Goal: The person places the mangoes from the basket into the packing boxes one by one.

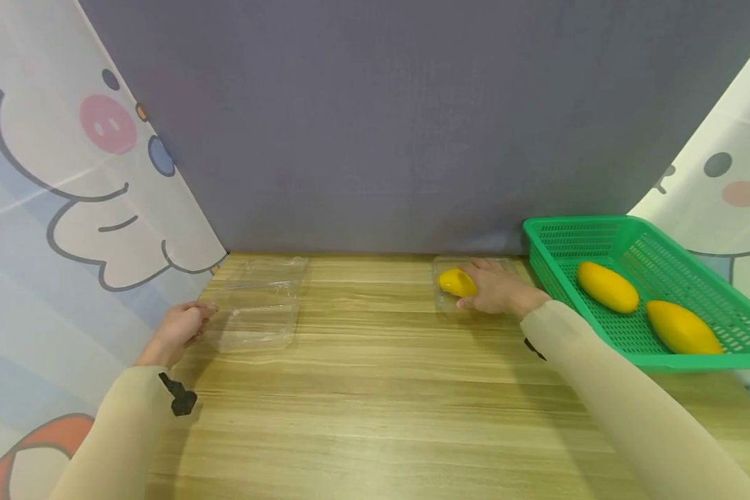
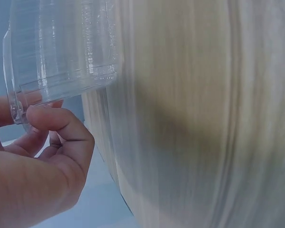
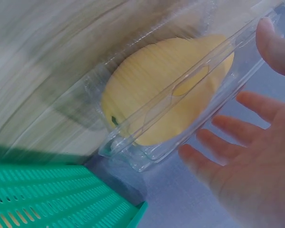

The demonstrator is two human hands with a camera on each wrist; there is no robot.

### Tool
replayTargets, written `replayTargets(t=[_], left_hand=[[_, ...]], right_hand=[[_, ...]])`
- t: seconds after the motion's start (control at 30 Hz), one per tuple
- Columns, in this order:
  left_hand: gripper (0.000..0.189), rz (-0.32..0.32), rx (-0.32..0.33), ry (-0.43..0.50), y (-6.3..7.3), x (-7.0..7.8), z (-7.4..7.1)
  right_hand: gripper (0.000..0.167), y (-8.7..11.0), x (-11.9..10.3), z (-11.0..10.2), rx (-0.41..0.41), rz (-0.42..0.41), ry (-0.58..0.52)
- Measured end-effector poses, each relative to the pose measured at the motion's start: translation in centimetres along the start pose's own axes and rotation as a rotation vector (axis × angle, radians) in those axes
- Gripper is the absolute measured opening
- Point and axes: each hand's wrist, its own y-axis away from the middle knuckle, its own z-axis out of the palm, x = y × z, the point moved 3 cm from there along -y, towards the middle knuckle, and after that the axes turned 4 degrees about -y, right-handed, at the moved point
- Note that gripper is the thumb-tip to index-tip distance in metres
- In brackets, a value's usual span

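Head view: a person's left hand [image 1: 178, 331] pinches the near left side of the left plastic box [image 1: 256, 316], a clear container whose outline fades into the wood. The right hand [image 1: 494, 286] lies over the right plastic box [image 1: 445, 262], hiding much of it. Inside that box is a yellow mango [image 1: 455, 282], its right end behind the hand; how the fingers lie is hard to make out here. The green basket [image 1: 662, 361] stands just beside, its right corner cut off by the frame, with two more mangoes [image 1: 607, 287] in it. Both sleeves [image 1: 600, 375] run out at the bottom. The right box sits close to the grey wall [image 1: 362, 125] at the table's back edge, with a narrow gap towards the basket. A wide stretch of the wooden table [image 1: 350, 389] separates the boxes and continues in front.

Left wrist view: thumb and finger grip a corner of the clear rim; the box's top is cut off, and the wood is blurred.

Right wrist view: the right hand is open, fingers spread along the right box's edge; whether the fingertips touch it is unclear. The mango shows through glare, crossed by a clear rim. Only part of the basket appears, lower left.
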Motion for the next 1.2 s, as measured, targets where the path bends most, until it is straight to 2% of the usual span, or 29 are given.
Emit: replayTargets(t=[0.3, 0.47, 0.87, 1.2], left_hand=[[0.048, -0.006, 0.010, -0.014, 0.0, 0.8, 1.5], [0.048, 0.016, -0.016, -0.021, -0.1, 1.2, 2.2], [0.042, 0.019, 0.004, 0.044, 0.1, 1.8, 3.5], [0.041, 0.041, -0.030, 0.043, 0.2, 2.2, 4.4]], right_hand=[[0.072, -0.2, 0.1, 0.0, 0.013, 0.000, 0.005], [0.069, -0.1, -0.1, 0.1, 0.023, 0.007, 0.011], [0.066, 0.5, -0.6, -0.7, 0.067, -0.036, 0.016], [0.064, 1.4, -0.7, -1.2, 0.075, -0.052, 0.121]])
